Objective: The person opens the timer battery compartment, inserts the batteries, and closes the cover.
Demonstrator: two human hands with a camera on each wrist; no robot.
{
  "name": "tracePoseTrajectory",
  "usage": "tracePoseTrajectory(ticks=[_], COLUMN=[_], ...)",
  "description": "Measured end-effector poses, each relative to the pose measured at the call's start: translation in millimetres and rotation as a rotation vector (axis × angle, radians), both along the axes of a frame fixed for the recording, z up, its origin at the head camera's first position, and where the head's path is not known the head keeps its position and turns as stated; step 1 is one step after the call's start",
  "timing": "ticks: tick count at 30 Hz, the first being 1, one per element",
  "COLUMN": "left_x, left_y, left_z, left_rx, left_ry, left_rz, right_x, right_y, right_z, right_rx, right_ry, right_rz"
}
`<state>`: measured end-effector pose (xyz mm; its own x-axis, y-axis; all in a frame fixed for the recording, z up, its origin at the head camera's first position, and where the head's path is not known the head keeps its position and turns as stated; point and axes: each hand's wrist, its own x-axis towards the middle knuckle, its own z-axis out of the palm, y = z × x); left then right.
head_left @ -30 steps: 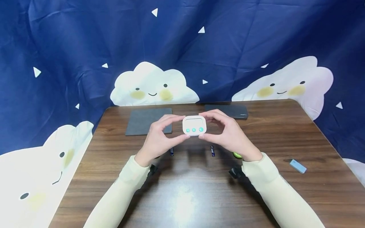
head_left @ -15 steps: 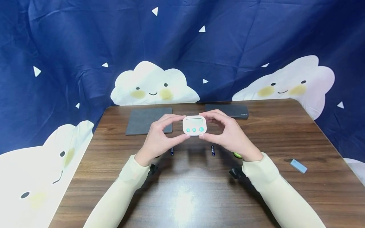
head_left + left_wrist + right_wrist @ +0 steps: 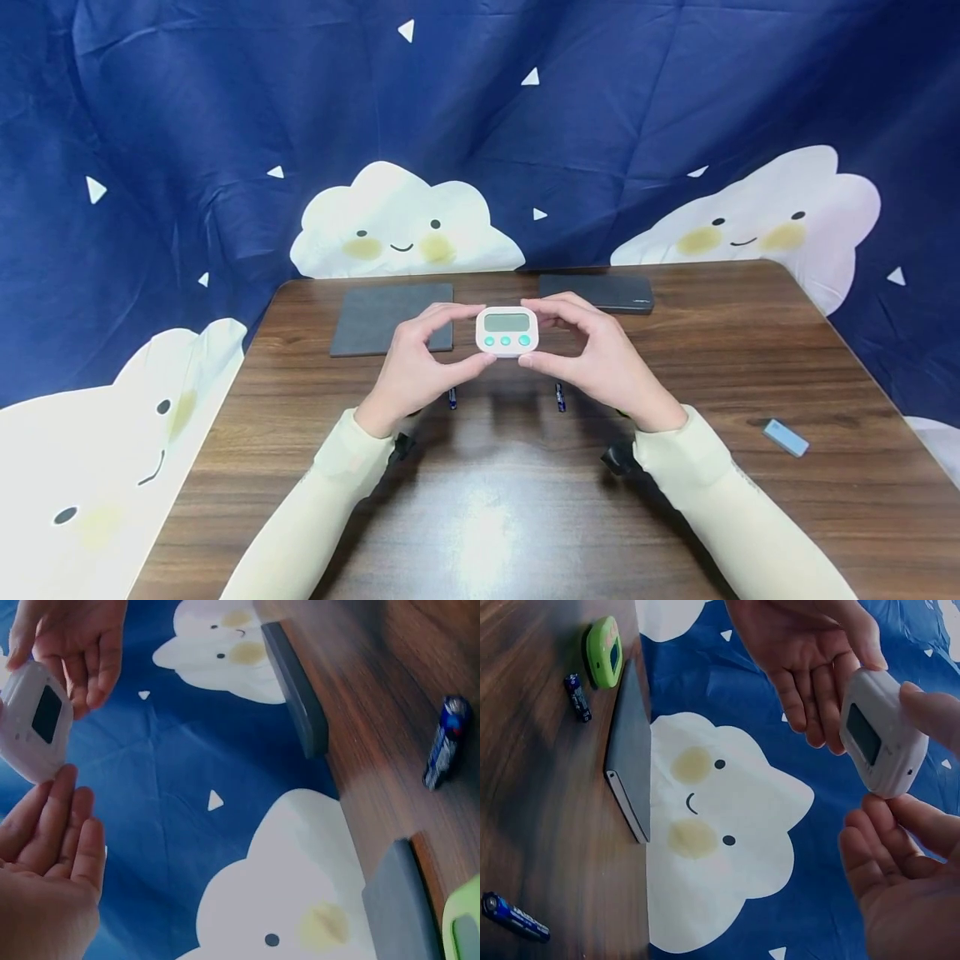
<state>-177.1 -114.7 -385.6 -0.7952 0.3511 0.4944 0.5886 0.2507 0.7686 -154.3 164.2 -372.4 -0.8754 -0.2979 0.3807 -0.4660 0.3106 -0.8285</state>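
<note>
In the head view a small white digital timer (image 3: 507, 332) is held up above the table, its grey screen and three teal buttons facing me. My left hand (image 3: 416, 367) pinches its left end between thumb and fingertips. The right hand (image 3: 592, 354) grips the opposite end in the same way. Both wrist views show the timer's other face, which has a dark rectangle (image 3: 864, 733) on it. On the table below lie two blue batteries, one (image 3: 452, 398) by the left thumb and the other (image 3: 560, 397) below the right hand.
A dark grey flat notebook (image 3: 367, 321) and a black slim case (image 3: 611, 292) lie along the table's far edge. A light blue block (image 3: 785, 437) sits at the right. Beside the notebook stands a green device (image 3: 604, 652). Behind hangs a blue cloth with clouds.
The timer has shifted slightly left and tilted, so its screen shows grey instead of washed out. My right hand moved a little left with it. Things on the table stay put.
</note>
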Motion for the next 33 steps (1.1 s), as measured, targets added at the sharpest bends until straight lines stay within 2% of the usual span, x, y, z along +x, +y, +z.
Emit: tracePoseTrajectory(ticks=[3, 9, 15, 18, 21, 28, 31, 33], left_x=[0.7, 1.2, 0.8, 0.2, -0.2, 0.2, 0.7, 0.9], left_y=[0, 0, -1, -1, -1, 1, 3, 4], left_z=[0.2, 0.7, 0.4, 0.0, -0.7, -0.6, -0.8, -1.3], left_rx=[0.058, 0.104, 0.102, 0.103, 0.105, 0.069, 0.038, 0.012], left_ry=[-0.059, -0.127, -0.152, -0.152, -0.153, -0.182, -0.190, -0.186], left_rz=[-0.016, -0.024, -0.034, -0.037, -0.039, -0.020, -0.012, -0.005], right_x=[1.0, -1.2, -4.6, -6.0, -7.2, -9.4, -10.3, -10.0], right_y=[0, 1, 1, 0, 0, 1, 1, 1], right_z=[-0.9, -4.2, -7.9, -8.5, -8.4, -8.1, -8.9, -9.5], right_rx=[0.009, 0.085, 0.117, 0.123, 0.143, 0.148, 0.125, 0.097], right_ry=[0.094, 0.376, 0.648, 0.741, 0.788, 0.830, 0.807, 0.753], right_rz=[-0.018, -0.067, -0.030, 0.008, 0.027, 0.021, 0.000, -0.031])
